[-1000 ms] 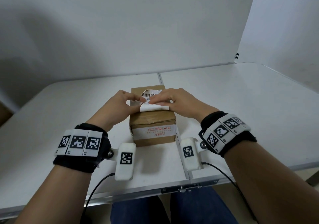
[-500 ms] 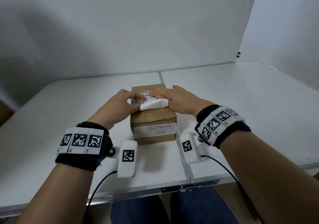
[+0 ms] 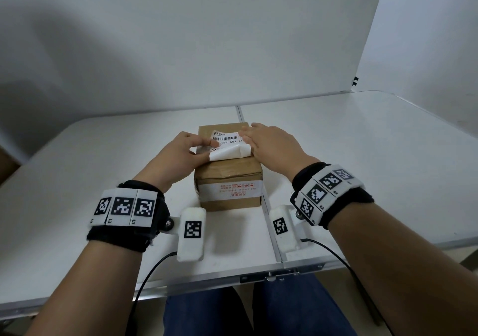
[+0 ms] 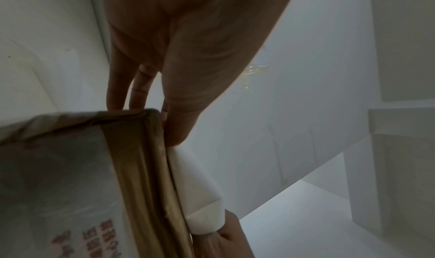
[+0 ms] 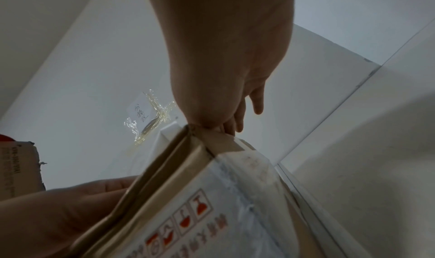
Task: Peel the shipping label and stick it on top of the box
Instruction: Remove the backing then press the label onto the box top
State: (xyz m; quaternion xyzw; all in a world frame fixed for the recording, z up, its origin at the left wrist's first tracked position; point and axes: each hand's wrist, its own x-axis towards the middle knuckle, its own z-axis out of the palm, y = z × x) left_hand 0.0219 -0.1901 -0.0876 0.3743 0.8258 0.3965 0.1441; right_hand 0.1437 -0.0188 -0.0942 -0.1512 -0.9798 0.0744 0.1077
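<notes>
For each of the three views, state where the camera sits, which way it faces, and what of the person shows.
Head: looks forward and down at the brown cardboard box and white shipping label; left hand, right hand.
Left wrist: beside the box, facing up along the left hand.
Right wrist: beside the box, facing up along the right hand.
Shared: the box.

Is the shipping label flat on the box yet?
Not yet. The shipping label is stuck only at its far part; its near edge curls up, white underside showing, pinched by the left hand over the box.
</notes>
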